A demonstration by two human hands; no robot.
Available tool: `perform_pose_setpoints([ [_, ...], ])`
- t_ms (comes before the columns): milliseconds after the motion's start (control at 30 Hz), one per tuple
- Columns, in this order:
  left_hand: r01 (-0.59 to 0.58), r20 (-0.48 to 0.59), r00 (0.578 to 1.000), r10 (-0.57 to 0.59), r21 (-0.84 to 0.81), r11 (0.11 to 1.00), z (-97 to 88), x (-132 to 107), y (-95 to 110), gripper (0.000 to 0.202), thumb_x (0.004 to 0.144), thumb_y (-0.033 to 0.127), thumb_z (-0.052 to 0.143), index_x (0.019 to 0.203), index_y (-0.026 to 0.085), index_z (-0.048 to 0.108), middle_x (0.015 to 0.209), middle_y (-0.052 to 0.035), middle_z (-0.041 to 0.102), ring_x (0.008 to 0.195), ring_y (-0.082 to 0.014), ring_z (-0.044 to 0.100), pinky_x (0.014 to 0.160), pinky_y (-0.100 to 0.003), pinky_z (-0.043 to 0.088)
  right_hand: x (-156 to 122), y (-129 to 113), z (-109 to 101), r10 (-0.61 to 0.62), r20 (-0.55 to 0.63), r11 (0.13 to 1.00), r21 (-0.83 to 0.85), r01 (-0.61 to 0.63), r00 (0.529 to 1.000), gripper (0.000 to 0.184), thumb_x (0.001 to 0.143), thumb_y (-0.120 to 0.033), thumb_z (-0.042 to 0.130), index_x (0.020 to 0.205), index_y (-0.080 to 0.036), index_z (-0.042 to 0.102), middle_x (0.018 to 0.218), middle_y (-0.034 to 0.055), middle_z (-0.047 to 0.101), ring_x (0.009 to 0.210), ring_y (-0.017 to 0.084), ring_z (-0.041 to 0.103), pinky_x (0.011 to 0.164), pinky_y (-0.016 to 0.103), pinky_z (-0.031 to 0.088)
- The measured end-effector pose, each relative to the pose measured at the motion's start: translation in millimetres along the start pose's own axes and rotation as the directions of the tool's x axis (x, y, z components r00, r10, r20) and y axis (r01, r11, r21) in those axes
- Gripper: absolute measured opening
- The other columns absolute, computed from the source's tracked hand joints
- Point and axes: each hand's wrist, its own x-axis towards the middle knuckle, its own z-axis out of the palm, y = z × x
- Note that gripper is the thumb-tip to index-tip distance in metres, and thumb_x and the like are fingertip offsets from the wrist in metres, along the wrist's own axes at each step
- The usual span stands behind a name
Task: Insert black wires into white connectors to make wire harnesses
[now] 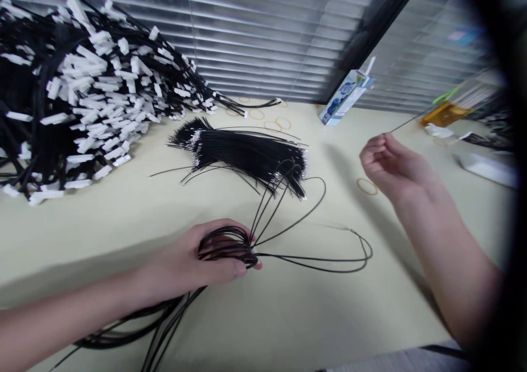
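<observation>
My left hand is closed around a looped bundle of thin black wires above the table. Several wire loops stick out to the right of its fingers, and more lengths trail below the wrist. On the right, my right hand is raised, thumb and forefinger pinching a thin dark wire that slants up to the right. Beyond my left hand lies a thick bunch of short black wires with silvery ends.
A big heap of black cables with white connectors fills the left back. By the window blinds stands a drink carton with a straw. Rubber bands lie about. An orange container sits at the right.
</observation>
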Motion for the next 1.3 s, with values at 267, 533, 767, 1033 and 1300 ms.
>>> perform_pose_setpoints([
  [267, 0.038, -0.005, 0.999, -0.037, 0.078, 0.996, -1.1, 1.6, -3.3, 0.046, 0.076, 0.036, 0.069, 0.114, 0.019, 0.050, 0.104, -0.0055, 0.068, 0.100, -0.0180, 0.061, 0.086, -0.027, 0.047, -75.0, -95.1, 91.5, 0.181, 0.188, 0.879, 0.409, -0.244, 0.965, 0.031, 0.080, -0.049, 0.058, 0.082, -0.018, 0.054, 0.090, 0.0017, 0.053, 0.073, 0.003, 0.050, 0.064, 0.018, 0.044],
  [533, -0.024, 0.039, 0.999, 0.014, 0.284, 0.959, 0.8, 0.4, -2.5, 0.038, 0.079, 0.037, 0.063, 0.112, 0.020, 0.054, 0.095, -0.0026, 0.064, 0.088, -0.0158, 0.060, 0.077, -0.024, 0.049, -117.4, -119.0, 125.9, -0.126, 0.403, 0.977, -0.106, 0.183, 0.906, 0.013, 0.074, -0.018, 0.067, 0.084, -0.027, 0.066, 0.103, -0.0018, 0.053, 0.101, 0.005, 0.050, 0.094, 0.024, 0.041],
  [767, -0.007, 0.055, 0.998, -0.008, 0.258, 0.966, -0.6, 0.7, -4.3, 0.036, 0.079, 0.036, 0.064, 0.111, 0.023, 0.054, 0.096, 0.0005, 0.063, 0.087, -0.0123, 0.058, 0.078, -0.020, 0.048, -121.6, -109.0, 132.4, -0.111, 0.382, 0.953, -0.222, 0.207, 0.918, 0.007, 0.078, -0.029, 0.065, 0.082, -0.034, 0.068, 0.105, -0.0031, 0.049, 0.108, 0.004, 0.045, 0.100, 0.025, 0.034],
  [1033, -0.017, 0.059, 0.998, 0.001, 0.273, 0.962, -1.9, 0.3, -4.1, 0.037, 0.079, 0.037, 0.064, 0.111, 0.022, 0.054, 0.097, 0.0000, 0.063, 0.088, -0.0132, 0.058, 0.079, -0.021, 0.048, -121.8, -106.7, 134.1, -0.074, 0.393, 0.967, -0.197, 0.163, 0.916, 0.005, 0.077, -0.030, 0.065, 0.081, -0.031, 0.068, 0.106, -0.0036, 0.047, 0.108, 0.001, 0.044, 0.097, 0.016, 0.037],
  [1300, -0.022, 0.071, 0.997, 0.003, 0.268, 0.963, -3.7, 0.8, -8.9, 0.039, 0.081, 0.038, 0.063, 0.115, 0.023, 0.053, 0.103, -0.0003, 0.063, 0.093, -0.0147, 0.059, 0.082, -0.024, 0.048, -124.2, -104.0, 135.9, -0.213, 0.385, 0.922, -0.224, 0.315, 0.898, 0.010, 0.077, -0.023, 0.065, 0.083, -0.031, 0.067, 0.107, -0.0018, 0.049, 0.111, 0.007, 0.041, 0.102, 0.026, 0.031],
])
